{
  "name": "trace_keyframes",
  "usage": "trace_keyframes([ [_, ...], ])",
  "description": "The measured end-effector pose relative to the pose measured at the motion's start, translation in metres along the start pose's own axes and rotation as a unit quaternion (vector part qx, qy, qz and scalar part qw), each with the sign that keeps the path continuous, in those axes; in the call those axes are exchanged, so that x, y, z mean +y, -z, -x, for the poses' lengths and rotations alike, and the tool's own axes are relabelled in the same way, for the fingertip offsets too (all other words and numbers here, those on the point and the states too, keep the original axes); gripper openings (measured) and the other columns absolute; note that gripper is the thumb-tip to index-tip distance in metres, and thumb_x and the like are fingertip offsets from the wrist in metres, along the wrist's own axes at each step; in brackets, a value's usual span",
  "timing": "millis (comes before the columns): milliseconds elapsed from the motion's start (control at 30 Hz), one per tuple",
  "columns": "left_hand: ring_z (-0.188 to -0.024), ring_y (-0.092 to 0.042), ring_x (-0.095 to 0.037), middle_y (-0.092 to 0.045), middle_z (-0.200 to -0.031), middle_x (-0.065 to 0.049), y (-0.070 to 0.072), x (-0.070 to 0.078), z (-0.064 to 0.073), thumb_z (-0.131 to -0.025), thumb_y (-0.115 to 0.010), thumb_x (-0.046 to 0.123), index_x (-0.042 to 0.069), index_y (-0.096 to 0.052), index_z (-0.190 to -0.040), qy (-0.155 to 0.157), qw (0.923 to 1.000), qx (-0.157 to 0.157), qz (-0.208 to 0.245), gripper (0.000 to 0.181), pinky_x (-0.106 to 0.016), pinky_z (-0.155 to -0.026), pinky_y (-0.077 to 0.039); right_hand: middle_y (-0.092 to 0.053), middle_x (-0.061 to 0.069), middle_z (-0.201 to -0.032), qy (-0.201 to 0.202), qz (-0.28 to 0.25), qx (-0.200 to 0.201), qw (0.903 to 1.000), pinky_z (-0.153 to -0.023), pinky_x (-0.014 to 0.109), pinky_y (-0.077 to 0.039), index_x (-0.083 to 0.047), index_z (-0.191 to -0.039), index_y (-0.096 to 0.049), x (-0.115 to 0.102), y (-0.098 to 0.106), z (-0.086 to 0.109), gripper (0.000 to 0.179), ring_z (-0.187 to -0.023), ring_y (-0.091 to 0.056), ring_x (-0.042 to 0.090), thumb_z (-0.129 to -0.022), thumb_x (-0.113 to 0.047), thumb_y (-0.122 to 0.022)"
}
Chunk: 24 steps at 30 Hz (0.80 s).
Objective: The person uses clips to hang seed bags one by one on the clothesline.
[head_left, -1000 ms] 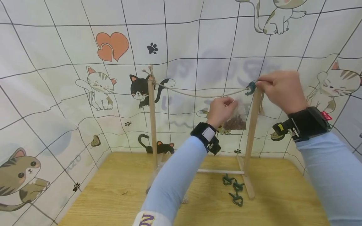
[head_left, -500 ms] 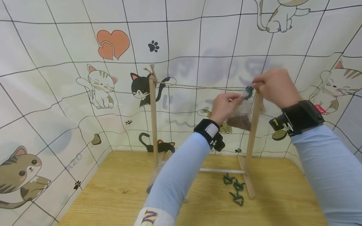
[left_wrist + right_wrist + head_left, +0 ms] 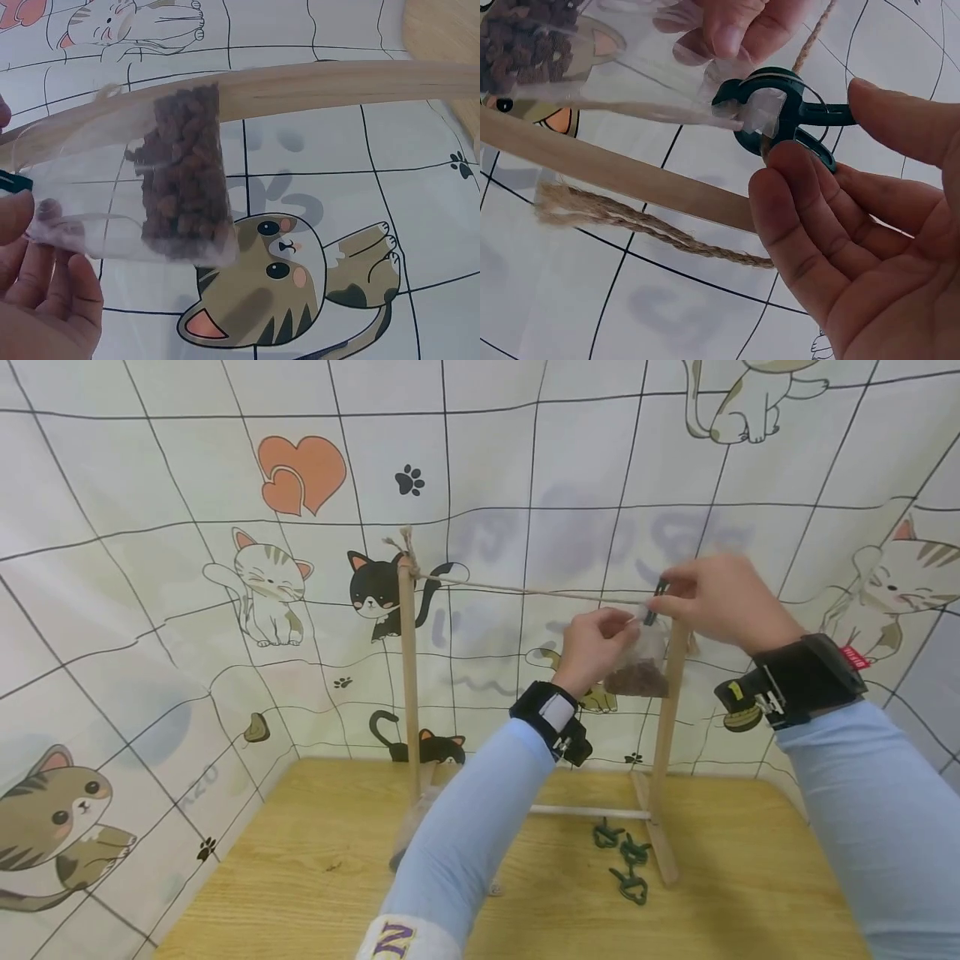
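My left hand (image 3: 596, 647) pinches the upper edge of a clear bag (image 3: 187, 176) with brown, crumbly pieces in its bottom. My right hand (image 3: 723, 597) holds a dark green spring clip (image 3: 821, 114) by its handles, thumb on one side and fingers on the other. In the right wrist view, the clip's jaws surround the twine (image 3: 810, 49), and a fold of the bag shows inside them. The twine (image 3: 525, 591) runs between the tops of two wooden posts, and both hands are close to the right post (image 3: 665, 727).
Several green clips (image 3: 628, 887) lie on the wooden table (image 3: 720, 860) by the right post's foot. A white bar (image 3: 585, 812) joins the posts low down. Behind my left sleeve, another clear bag (image 3: 408, 827) partly shows near the left post (image 3: 408, 693).
My left hand has brought the bag up and right to the clip. My right hand has shifted slightly left with the clip, which has turned. The twine has gone from sagging to nearly straight.
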<state>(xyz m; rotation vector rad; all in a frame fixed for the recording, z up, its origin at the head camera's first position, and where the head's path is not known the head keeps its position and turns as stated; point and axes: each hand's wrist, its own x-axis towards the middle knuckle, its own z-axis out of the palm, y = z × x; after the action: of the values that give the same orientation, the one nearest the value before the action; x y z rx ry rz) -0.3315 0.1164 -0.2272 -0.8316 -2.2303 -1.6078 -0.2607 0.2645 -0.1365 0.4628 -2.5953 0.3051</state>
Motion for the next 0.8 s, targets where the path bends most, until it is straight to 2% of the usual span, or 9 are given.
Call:
trace_keyframes([
  [233,-0.103,-0.058,-0.007,-0.063,-0.12,0.002,0.011,-0.008,0.016,-0.093,-0.052,0.038,0.017,-0.055,-0.127,-0.008,0.9976,-0.046,-0.052,0.04,-0.016,-0.082,-0.043,-0.067,0.016,-0.101,0.012,-0.042,0.025,0.9987,-0.078,0.049,-0.045,-0.002,-0.126,-0.055,0.006,-0.008,0.011,0.052,-0.089,-0.061,0.032,-0.089,-0.039,-0.058],
  [367,-0.113,-0.054,-0.011,-0.056,-0.13,0.0,0.021,-0.014,0.033,-0.094,-0.05,0.038,0.016,-0.046,-0.136,-0.01,0.9937,-0.061,-0.093,0.047,-0.019,-0.089,-0.042,-0.068,0.015,-0.099,0.025,-0.065,0.068,0.9953,-0.077,0.048,-0.048,-0.005,-0.124,-0.057,0.006,-0.02,0.028,0.047,-0.087,-0.063,0.031,-0.09,-0.037,-0.058],
  [433,-0.116,-0.052,-0.013,-0.054,-0.132,-0.001,0.027,-0.018,0.043,-0.094,-0.049,0.037,0.016,-0.042,-0.139,-0.017,0.9918,-0.06,-0.112,0.05,-0.021,-0.091,-0.041,-0.067,0.015,-0.1,0.038,-0.067,0.099,0.9921,-0.074,0.045,-0.051,-0.006,-0.123,-0.059,0.004,-0.029,0.04,0.042,-0.085,-0.064,0.029,-0.09,-0.032,-0.058],
  [500,-0.121,-0.049,-0.015,-0.051,-0.135,-0.002,0.033,-0.023,0.052,-0.094,-0.049,0.035,0.016,-0.039,-0.141,-0.033,0.9892,-0.056,-0.132,0.052,-0.023,-0.094,-0.04,-0.065,0.013,-0.103,0.055,-0.065,0.134,0.9873,-0.072,0.033,-0.051,-0.006,-0.121,-0.06,0.002,-0.039,0.051,0.038,-0.085,-0.063,0.026,-0.09,-0.027,-0.059],
  [600,-0.126,-0.045,-0.017,-0.048,-0.139,-0.004,0.04,-0.03,0.065,-0.095,-0.048,0.034,0.016,-0.036,-0.143,-0.048,0.9859,-0.052,-0.152,0.053,-0.028,-0.099,-0.038,-0.063,0.012,-0.108,0.071,-0.065,0.187,0.9777,-0.067,0.017,-0.046,-0.007,-0.119,-0.061,0.001,-0.054,0.067,0.034,-0.088,-0.06,0.023,-0.088,-0.021,-0.061],
  [667,-0.131,-0.041,-0.018,-0.045,-0.142,-0.005,0.044,-0.035,0.074,-0.095,-0.048,0.034,0.016,-0.036,-0.143,-0.055,0.9834,-0.049,-0.166,0.053,-0.031,-0.104,-0.034,-0.062,0.012,-0.111,0.077,-0.066,0.215,0.9713,-0.063,0.011,-0.041,-0.007,-0.119,-0.062,0.001,-0.066,0.077,0.034,-0.092,-0.058,0.022,-0.087,-0.018,-0.062],
  [700,-0.132,-0.04,-0.019,-0.044,-0.143,-0.006,0.045,-0.038,0.079,-0.095,-0.047,0.035,0.016,-0.036,-0.143,-0.057,0.9819,-0.045,-0.175,0.053,-0.031,-0.105,-0.033,-0.062,0.012,-0.113,0.076,-0.066,0.228,0.9685,-0.061,0.011,-0.041,-0.008,-0.119,-0.062,0.001,-0.072,0.082,0.034,-0.095,-0.058,0.023,-0.086,-0.017,-0.063],
  [800,-0.132,-0.039,-0.021,-0.043,-0.143,-0.007,0.048,-0.046,0.091,-0.095,-0.047,0.035,0.014,-0.036,-0.142,-0.081,0.9732,-0.029,-0.213,0.053,-0.032,-0.107,-0.031,-0.06,0.014,-0.117,0.069,-0.075,0.255,0.9617,-0.066,0.023,-0.045,-0.007,-0.12,-0.061,0.003,-0.093,0.095,0.036,-0.103,-0.056,0.028,-0.085,-0.014,-0.063],
])
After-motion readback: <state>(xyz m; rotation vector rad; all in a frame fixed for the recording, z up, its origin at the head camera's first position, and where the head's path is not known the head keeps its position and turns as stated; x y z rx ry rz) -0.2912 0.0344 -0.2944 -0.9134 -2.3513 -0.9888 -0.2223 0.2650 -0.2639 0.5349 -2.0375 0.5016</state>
